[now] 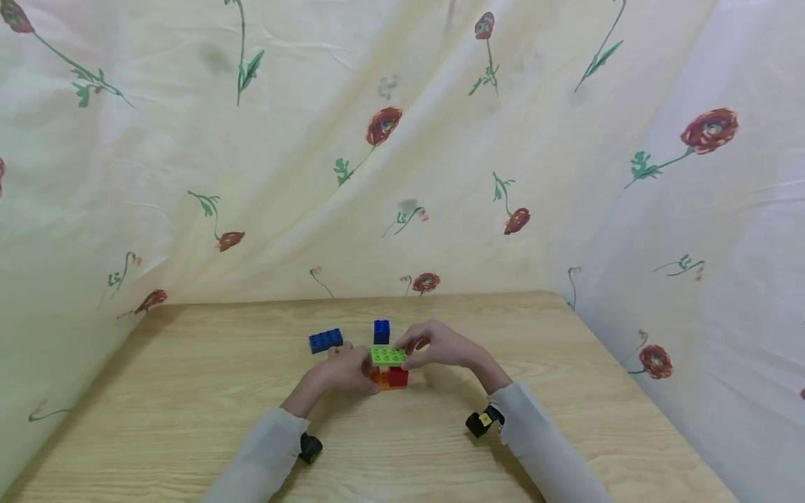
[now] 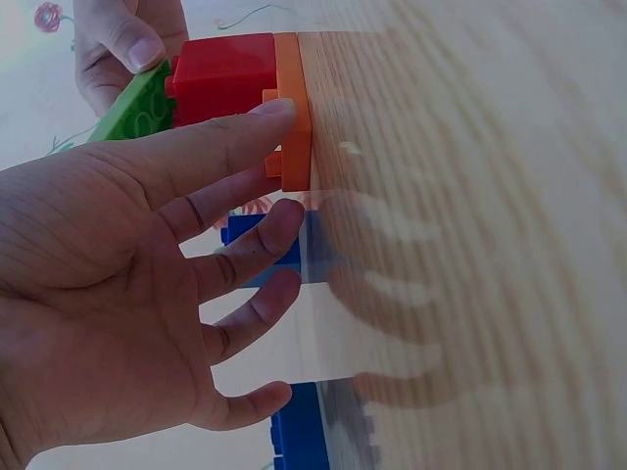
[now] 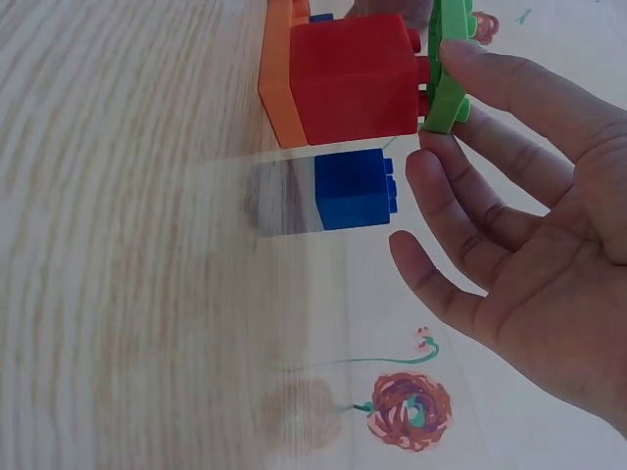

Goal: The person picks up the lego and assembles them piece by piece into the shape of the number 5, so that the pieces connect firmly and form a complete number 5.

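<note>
A pale floral cloth (image 1: pixel 283 140) is hanging behind and along both sides of the wood-grained tabletop (image 1: pixel 402 447). Two light sleeves (image 1: pixel 553 447) are reaching in from the near edge, one at the left and one at the right.

The left hand (image 1: pixel 342 367) is pinching the orange plate (image 1: pixel 381 379) at its left end; the left wrist view is showing the thumb tip against it, a finger passing behind, and the other fingers spreading loosely, while the head view is partly hiding this grip. The right hand (image 1: pixel 440 346) is gripping the right end of the green plate (image 1: pixel 386 357) between thumb and fingers.

The orange plate is lying on the tabletop, near the middle. The green plate is sitting above it; from the head its studded top is showing, but the left wrist view is revealing its hollow underside and its tilt, and the right wrist view is exposing red studs just under it.

The long blue brick (image 1: pixel 325 340) is lying to the far left, just beyond the left hand. The red block (image 1: pixel 399 377) is standing on the orange plate's right half, below the green plate. The small blue block (image 1: pixel 381 332) is standing on the far side of the stack.
</note>
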The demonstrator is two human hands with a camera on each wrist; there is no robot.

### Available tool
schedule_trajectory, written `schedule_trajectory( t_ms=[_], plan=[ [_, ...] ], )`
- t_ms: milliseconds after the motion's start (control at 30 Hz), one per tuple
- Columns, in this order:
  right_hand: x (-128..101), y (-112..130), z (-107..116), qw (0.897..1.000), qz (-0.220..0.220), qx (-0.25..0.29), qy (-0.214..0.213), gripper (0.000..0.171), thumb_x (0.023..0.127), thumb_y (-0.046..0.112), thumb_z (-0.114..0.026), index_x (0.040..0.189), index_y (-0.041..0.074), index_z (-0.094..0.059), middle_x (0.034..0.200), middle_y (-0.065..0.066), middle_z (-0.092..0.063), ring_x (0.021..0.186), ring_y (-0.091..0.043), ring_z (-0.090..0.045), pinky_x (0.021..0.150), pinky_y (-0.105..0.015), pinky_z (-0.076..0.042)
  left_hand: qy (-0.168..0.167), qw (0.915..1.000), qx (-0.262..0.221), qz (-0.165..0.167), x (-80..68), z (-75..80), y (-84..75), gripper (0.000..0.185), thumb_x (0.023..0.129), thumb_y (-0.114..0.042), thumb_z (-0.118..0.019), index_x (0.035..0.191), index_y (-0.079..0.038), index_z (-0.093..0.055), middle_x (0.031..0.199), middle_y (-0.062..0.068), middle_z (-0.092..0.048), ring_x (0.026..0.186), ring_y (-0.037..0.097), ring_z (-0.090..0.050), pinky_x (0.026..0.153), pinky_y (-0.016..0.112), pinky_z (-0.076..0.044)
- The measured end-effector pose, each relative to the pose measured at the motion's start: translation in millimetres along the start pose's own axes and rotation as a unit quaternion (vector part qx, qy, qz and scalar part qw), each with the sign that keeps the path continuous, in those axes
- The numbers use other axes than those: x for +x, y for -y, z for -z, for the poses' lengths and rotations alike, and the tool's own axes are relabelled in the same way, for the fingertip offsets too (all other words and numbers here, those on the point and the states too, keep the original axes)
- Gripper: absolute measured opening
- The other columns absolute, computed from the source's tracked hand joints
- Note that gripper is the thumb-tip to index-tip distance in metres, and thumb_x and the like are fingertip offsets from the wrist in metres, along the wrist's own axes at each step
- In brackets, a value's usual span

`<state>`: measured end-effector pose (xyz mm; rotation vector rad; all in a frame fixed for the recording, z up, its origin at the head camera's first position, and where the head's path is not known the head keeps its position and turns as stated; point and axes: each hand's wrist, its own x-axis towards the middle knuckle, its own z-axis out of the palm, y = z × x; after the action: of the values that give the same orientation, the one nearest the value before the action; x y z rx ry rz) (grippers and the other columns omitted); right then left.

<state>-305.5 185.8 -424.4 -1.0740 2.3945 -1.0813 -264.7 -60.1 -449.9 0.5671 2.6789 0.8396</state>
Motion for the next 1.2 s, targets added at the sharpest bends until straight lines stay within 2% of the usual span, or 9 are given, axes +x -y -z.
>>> schedule_trajectory(
  t_ms=[267,500,600,767,933,1067,1200],
  plan=[
    [-0.2,3.4,-0.3,1.000,-0.004,-0.007,-0.004,0.029,0.087,0.017,-0.081,0.116,0.014,-0.077,0.112,-0.001,-0.074,0.096,-0.015,-0.066,0.095,-0.043,-0.054,0.002,1.0000,-0.003,0.003,0.5,0.4,-0.3,0.041,0.084,-0.022,-0.084,0.115,-0.007,-0.062,0.095,0.003,-0.054,0.098,0.024,-0.038,0.089,0.047,-0.026],
    [-1.8,6.5,-1.2,1.000,0.005,-0.012,-0.003,0.030,0.087,0.016,-0.081,0.116,0.010,-0.076,0.109,-0.004,-0.073,0.094,-0.014,-0.065,0.097,-0.053,-0.052,0.002,1.0000,0.000,0.002,1.5,-2.0,-0.3,0.048,0.083,-0.022,-0.085,0.122,-0.006,-0.063,0.100,0.002,-0.056,0.099,0.024,-0.038,0.092,0.050,-0.026],
    [-1.8,7.9,-1.3,1.000,0.009,-0.014,-0.004,0.030,0.087,0.016,-0.081,0.115,0.009,-0.077,0.107,-0.005,-0.073,0.093,-0.014,-0.064,0.097,-0.057,-0.050,0.001,1.0000,-0.001,0.003,2.2,-2.1,-0.3,0.055,0.083,-0.023,-0.085,0.130,-0.006,-0.062,0.104,0.002,-0.058,0.101,0.024,-0.038,0.094,0.051,-0.026],
    [-2.6,8.3,-1.1,1.000,0.002,-0.020,0.005,0.027,0.086,0.017,-0.082,0.113,0.012,-0.078,0.104,-0.003,-0.073,0.091,-0.013,-0.063,0.094,-0.052,-0.052,0.005,1.0000,-0.002,0.005,1.5,-1.7,-1.0,0.066,0.083,-0.022,-0.085,0.140,-0.004,-0.058,0.108,0.002,-0.061,0.102,0.024,-0.039,0.096,0.052,-0.026],
    [-3.2,8.6,-0.3,1.000,-0.013,-0.026,0.011,0.027,0.086,0.018,-0.082,0.112,0.012,-0.078,0.103,-0.002,-0.072,0.092,-0.017,-0.063,0.088,-0.041,-0.053,0.006,1.0000,-0.001,0.000,1.9,-2.0,-1.3,0.063,0.083,-0.023,-0.085,0.137,-0.004,-0.060,0.105,0.001,-0.062,0.100,0.024,-0.040,0.095,0.053,-0.025],
    [-1.4,7.5,0.4,1.000,-0.010,-0.026,0.009,0.027,0.086,0.018,-0.082,0.112,0.011,-0.078,0.104,-0.004,-0.072,0.093,-0.020,-0.063,0.087,-0.039,-0.053,0.003,1.0000,0.006,-0.007,2.1,-0.6,-2.0,0.054,0.082,-0.022,-0.086,0.130,-0.007,-0.064,0.102,0.001,-0.062,0.099,0.024,-0.041,0.096,0.056,-0.024],
    [0.6,7.4,1.1,0.999,-0.004,-0.033,0.007,0.028,0.085,0.018,-0.083,0.111,0.011,-0.078,0.103,-0.004,-0.072,0.091,-0.016,-0.063,0.087,-0.040,-0.054,0.007,0.9999,0.004,-0.014,3.3,1.8,-1.3,0.045,0.083,-0.021,-0.085,0.123,-0.011,-0.066,0.099,0.001,-0.061,0.098,0.025,-0.042,0.095,0.057,-0.023]
  ],
)
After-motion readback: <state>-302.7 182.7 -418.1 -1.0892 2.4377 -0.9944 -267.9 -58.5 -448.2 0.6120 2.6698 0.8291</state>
